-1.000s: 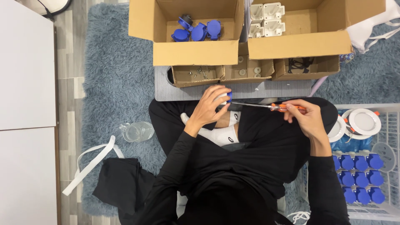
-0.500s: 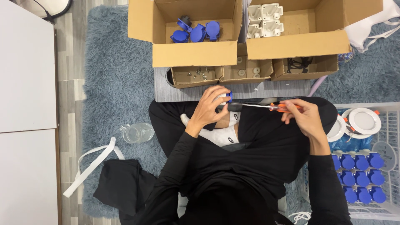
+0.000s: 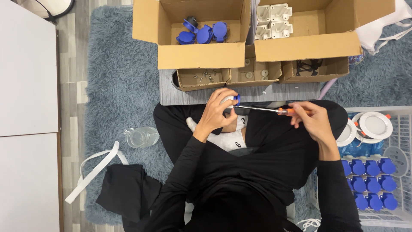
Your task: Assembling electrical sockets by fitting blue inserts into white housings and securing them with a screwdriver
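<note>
My left hand [image 3: 219, 112] grips a small white and blue socket part [image 3: 234, 100] over my lap. My right hand [image 3: 311, 121] holds a screwdriver [image 3: 274, 110] by its orange handle, with the metal shaft running left and the tip against the part. I sit cross-legged in black clothes and white socks on a grey-blue shaggy rug [image 3: 120, 81].
Ahead stand open cardboard boxes: one with blue covers [image 3: 204, 33], one with white housings [image 3: 274, 21], and small trays with screws [image 3: 205, 77] and washers. A white basket [image 3: 399, 129] at right holds several blue parts [image 3: 369, 180] and round white lamps [image 3: 373, 124]. A clear jar [image 3: 141, 137] lies left.
Both hands stay in nearly the same place. The screwdriver remains at the part, with only slight shifts of my right hand.
</note>
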